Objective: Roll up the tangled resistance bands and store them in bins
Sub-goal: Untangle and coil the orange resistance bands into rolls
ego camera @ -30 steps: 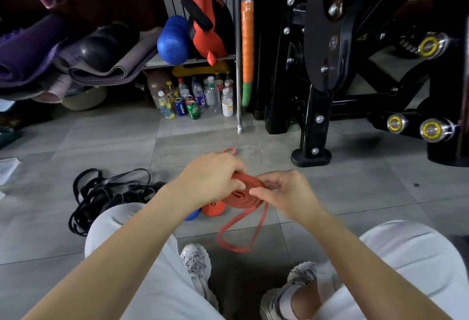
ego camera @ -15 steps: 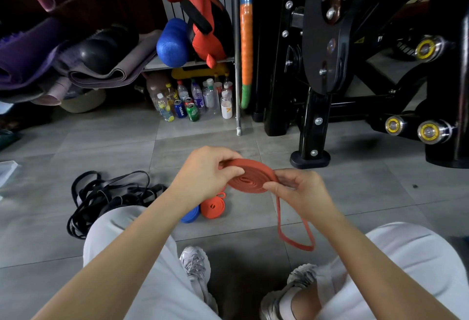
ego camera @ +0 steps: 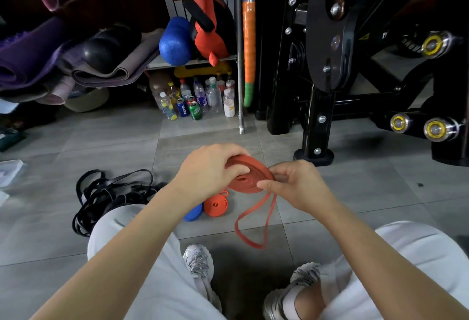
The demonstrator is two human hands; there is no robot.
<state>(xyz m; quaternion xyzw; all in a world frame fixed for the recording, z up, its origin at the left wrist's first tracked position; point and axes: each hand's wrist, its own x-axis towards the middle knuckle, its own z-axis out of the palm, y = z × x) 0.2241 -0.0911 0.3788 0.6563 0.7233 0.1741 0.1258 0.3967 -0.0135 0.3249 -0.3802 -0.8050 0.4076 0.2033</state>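
Note:
I hold a red resistance band, wound into a flat coil, above the tiled floor. My left hand grips the coil from the left with fingers curled over its top. My right hand pinches the coil's right edge, and the band's loose end hangs below it as a loop reaching the floor. On the floor under my hands lie a rolled orange band and a rolled blue band, side by side. A tangled heap of black bands lies to the left.
A black gym machine stands at the back right. Several bottles and cans stand under a shelf at the back, with a metal pole beside them. Rolled mats are piled at the back left. My knees and shoes fill the foreground.
The coil has been turned and wound further. The hanging loop has swung from under the coil to the right and back toward the middle, and it hangs shorter than before.

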